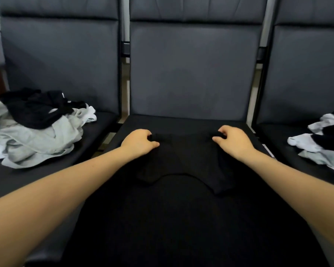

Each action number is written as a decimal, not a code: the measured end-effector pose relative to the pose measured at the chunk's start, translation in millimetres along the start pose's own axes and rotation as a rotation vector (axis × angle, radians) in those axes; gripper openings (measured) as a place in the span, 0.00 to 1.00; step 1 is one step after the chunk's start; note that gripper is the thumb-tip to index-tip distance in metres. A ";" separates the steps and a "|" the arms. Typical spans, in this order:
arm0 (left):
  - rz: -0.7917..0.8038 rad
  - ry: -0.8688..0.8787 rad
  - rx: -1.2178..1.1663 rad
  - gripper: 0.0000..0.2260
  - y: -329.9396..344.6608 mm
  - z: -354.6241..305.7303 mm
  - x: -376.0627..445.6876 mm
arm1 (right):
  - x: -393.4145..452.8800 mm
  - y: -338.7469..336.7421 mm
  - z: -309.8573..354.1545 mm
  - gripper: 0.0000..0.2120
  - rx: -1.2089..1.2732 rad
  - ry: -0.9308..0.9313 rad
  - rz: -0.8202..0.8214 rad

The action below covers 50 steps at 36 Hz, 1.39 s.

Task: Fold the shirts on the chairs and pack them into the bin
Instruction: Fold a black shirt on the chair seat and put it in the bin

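Observation:
A black shirt (183, 199) lies spread over the middle chair seat (181, 122), its upper part folded toward me so a curved neckline edge shows. My left hand (139, 142) pinches the fabric at the fold's far left corner. My right hand (232, 140) pinches the far right corner the same way. Both hands sit near the back of the seat, about a shirt's width apart. No bin is in view.
A loose pile of grey, white and black shirts (33, 128) covers the left chair seat. Another small heap of white, grey and black clothes (324, 139) lies on the right chair. Dark padded backrests (193, 68) stand behind all three seats.

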<state>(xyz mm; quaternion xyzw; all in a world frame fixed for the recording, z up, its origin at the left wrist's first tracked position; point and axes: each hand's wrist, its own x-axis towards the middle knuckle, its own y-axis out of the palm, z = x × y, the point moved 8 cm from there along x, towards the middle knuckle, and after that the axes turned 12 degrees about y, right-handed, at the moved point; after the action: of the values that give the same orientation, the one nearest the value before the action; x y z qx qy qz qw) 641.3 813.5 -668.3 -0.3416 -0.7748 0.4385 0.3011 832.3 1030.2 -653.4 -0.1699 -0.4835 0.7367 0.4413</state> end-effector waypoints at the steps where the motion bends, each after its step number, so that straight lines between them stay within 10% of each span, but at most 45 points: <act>1: -0.052 0.012 -0.010 0.15 -3.5 1.3 6.1 | 5.7 -5.0 1.1 0.11 0.037 -0.004 -0.041; 12: -0.276 -0.008 0.002 0.21 -16.6 16.2 83.8 | 83.3 -0.4 20.6 0.12 0.101 0.078 -0.115; 19: -0.129 -0.129 0.163 0.33 7.1 31.3 79.7 | 78.9 36.8 3.8 0.36 -0.060 0.195 0.096; 28: -0.128 -0.132 0.129 0.29 -15.4 3.0 15.4 | 5.7 3.7 31.7 0.27 -0.122 -0.053 0.047; 41: -0.017 0.538 0.039 0.04 -22.7 -93.3 -153.5 | -183.7 -10.3 47.1 0.12 -0.212 -0.629 0.247; 50: 0.188 0.669 0.047 0.20 -0.6 -125.9 -219.1 | -247.4 -24.4 46.7 0.19 -0.183 -0.679 0.473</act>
<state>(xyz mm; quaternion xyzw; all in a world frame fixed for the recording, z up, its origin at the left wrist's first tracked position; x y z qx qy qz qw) 865.8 699.0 -649.6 -0.5294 -0.5879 0.3457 0.5046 949.3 806.0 -653.8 -0.0624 -0.6124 0.7859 0.0589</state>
